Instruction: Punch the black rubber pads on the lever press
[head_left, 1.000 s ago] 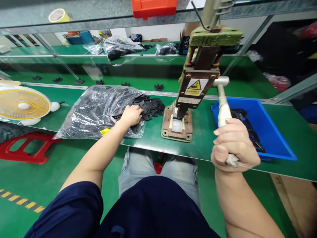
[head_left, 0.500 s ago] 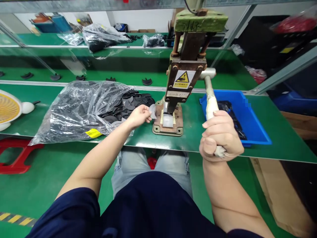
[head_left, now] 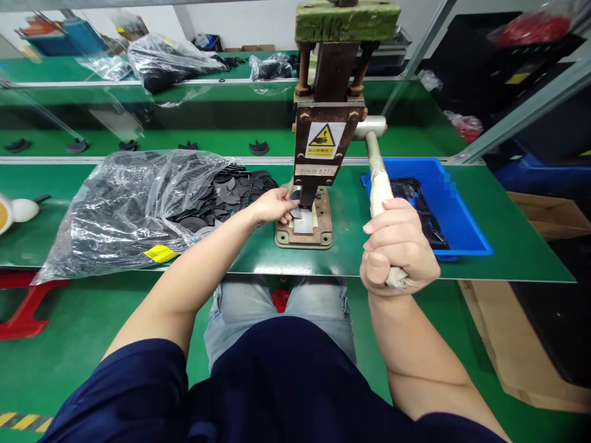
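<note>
My left hand [head_left: 276, 206] pinches a small dark curved plastic piece [head_left: 295, 213] by its edge, just under the ram of a hand press [head_left: 319, 138]. Below the piece lies the press's base plate [head_left: 284, 237], with a light metal block [head_left: 303, 223] on it. My right hand [head_left: 401, 246] is wrapped round the taped lever handle [head_left: 379, 184] on the press's right side; the handle stands raised. Left of the press, an open clear plastic bag [head_left: 120, 203] spills a heap of dark curved pieces [head_left: 235, 189] beside my left wrist.
A blue bin [head_left: 466, 212] holding black parts stands right of the press. Several dark curved pieces [head_left: 259, 147] sit in a row along the back ledge. A white and yellow fan [head_left: 18, 211] is at the left edge; a red stool [head_left: 28, 307] stands below.
My left hand has moved right, bringing the curved piece from beside the press to under its ram. My right hand keeps its hold on the raised handle. The view has shifted slightly.
</note>
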{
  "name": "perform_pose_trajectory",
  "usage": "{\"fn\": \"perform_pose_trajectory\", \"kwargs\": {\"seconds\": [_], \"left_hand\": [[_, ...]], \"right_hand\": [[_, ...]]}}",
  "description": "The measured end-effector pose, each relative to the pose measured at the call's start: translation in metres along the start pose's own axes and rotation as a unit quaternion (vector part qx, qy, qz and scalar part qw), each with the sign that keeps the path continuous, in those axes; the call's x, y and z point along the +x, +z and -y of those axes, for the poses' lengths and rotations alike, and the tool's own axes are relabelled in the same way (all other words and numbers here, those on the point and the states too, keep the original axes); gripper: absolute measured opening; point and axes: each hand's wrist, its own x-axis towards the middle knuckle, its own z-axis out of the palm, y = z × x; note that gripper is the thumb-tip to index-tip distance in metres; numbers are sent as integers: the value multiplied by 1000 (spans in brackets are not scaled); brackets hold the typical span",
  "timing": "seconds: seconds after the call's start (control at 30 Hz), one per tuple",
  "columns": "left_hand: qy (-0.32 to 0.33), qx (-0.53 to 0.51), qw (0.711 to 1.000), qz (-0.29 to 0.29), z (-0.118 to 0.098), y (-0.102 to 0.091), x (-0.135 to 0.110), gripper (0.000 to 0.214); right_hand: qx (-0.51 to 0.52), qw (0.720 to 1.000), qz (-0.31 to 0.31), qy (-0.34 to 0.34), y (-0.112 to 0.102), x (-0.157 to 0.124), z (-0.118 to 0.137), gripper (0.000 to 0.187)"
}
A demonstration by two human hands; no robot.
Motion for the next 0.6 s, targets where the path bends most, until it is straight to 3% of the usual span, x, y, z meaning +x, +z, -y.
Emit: {"fn": "perform_pose_trajectory", "kwargs": {"seconds": [0.33,0.6], "left_hand": [[-35,14,999,10,-2,1,9,42],[-107,37,994,-3,-16,6,16,25]], "right_hand": [[1,1000,14,4,-3,0,1,32],[10,1000,-2,5,-2,-2,0,30]]}}
